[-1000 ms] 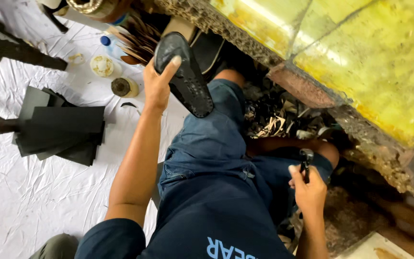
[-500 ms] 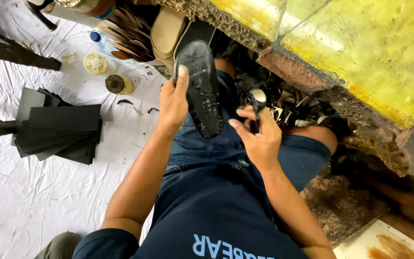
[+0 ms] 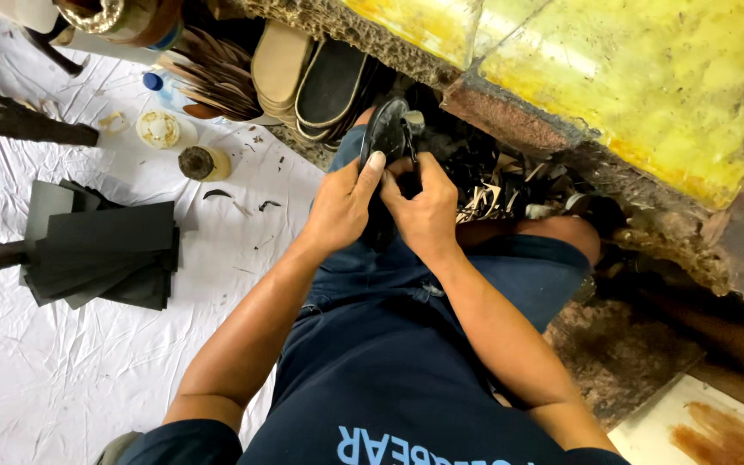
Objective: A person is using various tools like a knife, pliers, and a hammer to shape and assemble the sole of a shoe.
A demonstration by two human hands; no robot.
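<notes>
Black rubber is what both hands are closed on: a dark shoe sole (image 3: pixel 387 129) is held upright over the lap, just in front of the knees. The left hand (image 3: pixel 344 207) is wrapped around its lower part, thumb pressed up against the edge; the right hand (image 3: pixel 424 202) is curled tight beside it, fingers folded in, and a small tool (image 3: pixel 410 129) seems to be pinched there against the sole's upper edge, though its kind cannot be made out. By the look of it, the sole's rim is being trimmed or worked, and dark offcuts (image 3: pixel 492 185) heaped just beyond the knees suggest cutting well under way; how much of the edge is left cannot be judged. A white sheet (image 3: pixel 62 379) is spread over the floor to the left, with a stack of dark rubber sheets (image 3: pixel 105 254) laid on it, two small pots (image 3: pixel 178 146) near them, and scattered slivers. More soles (image 3: pixel 307 82) are stacked upright ahead. A worn yellow slab (image 3: pixel 639 77) with crumbling edges fills the right.
</notes>
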